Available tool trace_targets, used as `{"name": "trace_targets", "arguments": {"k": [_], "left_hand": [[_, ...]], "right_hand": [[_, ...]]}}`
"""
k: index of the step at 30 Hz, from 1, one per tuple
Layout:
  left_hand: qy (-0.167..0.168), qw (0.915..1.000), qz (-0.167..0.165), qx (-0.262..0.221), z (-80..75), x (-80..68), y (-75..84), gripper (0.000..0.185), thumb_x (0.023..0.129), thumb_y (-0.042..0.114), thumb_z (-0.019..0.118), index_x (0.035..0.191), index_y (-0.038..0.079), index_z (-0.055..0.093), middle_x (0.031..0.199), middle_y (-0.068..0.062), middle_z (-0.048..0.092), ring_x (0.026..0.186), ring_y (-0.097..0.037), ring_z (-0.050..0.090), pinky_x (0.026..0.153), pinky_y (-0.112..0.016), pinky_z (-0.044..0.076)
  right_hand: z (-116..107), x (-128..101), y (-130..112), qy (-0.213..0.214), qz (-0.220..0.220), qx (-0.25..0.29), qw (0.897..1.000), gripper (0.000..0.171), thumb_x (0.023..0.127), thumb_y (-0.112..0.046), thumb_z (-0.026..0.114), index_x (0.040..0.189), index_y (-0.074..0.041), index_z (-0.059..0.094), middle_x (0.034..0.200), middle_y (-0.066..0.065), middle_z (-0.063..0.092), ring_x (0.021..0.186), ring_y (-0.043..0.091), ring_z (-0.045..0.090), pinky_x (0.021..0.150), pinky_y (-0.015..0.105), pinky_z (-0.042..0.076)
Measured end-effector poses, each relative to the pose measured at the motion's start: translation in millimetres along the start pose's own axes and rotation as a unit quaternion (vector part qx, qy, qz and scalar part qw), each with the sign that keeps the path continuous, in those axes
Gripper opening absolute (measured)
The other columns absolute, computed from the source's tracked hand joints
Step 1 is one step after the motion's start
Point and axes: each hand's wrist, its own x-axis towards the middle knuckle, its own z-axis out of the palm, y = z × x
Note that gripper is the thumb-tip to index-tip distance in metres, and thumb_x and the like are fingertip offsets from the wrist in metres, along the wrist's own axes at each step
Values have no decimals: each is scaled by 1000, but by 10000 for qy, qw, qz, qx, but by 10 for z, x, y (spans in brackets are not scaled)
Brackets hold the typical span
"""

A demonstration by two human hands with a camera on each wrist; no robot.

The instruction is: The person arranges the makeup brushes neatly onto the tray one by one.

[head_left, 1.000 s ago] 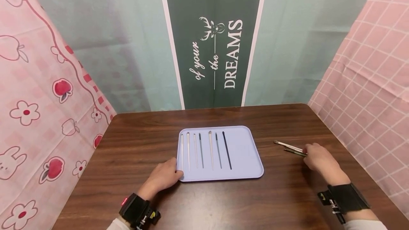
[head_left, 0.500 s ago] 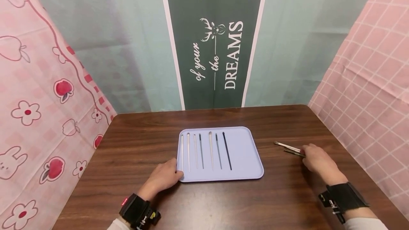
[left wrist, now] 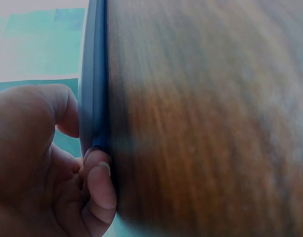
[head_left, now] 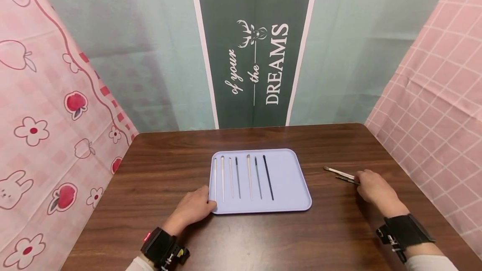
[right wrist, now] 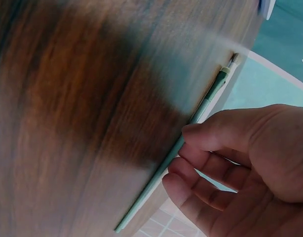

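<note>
My left hand [head_left: 193, 206] grips the near left corner of a lilac tray [head_left: 291, 183], thumb on top of the rim. In the left wrist view its fingers curl against the tray's edge [left wrist: 94, 64]. Several thin makeup brushes, white, grey-green and one black brush [head_left: 268, 177], lie side by side on the tray. To the right, my right hand [head_left: 378, 189] is at a green makeup brush [right wrist: 146, 191], thumb and fingertips pinching its handle close to the table. A pale brush [head_left: 337, 172] lies beside it; the hand hides the handle ends in the head view.
The brown wooden table [head_left: 248, 241] carries the tray near its middle. A green curtain [head_left: 256, 108] hangs behind its far edge. Pink patterned cloths, the left cloth [head_left: 56, 137] and the right cloth [head_left: 444, 145], flank both sides.
My right hand has shifted slightly left along the brushes, then stayed there. The left hand and tray have not visibly moved.
</note>
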Motion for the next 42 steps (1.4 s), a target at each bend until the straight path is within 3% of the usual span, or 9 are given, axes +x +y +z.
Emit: {"name": "trace_targets", "arguments": {"k": [16,28,42], "left_hand": [[11,10000,12,-25,14,1,-3,22,85,26,66,92,9,55,77,-1,50,67,-20,48,61,-36,41],[-20,10000,-45,-34,16,6,-6,23,85,26,66,94,8,56,77,-2,50,66,-20,48,60,-36,41],[-51,10000,-53,-53,-5,6,3,24,86,26,66,97,7,57,78,-2,51,68,-20,49,62,-36,42]], "right_hand": [[-14,40,13,42,-75,-120,9999,15,80,6,53,78,-9,53,78,8,50,73,23,50,66,40,42],[19,30,65,255,-832,-308,9957,26,73,5,61,75,-13,43,71,0,43,67,17,44,62,36,38],[62,11,77,316,-805,-381,9955,26,68,-1,68,73,-11,44,68,1,45,61,16,44,55,37,39]]}}
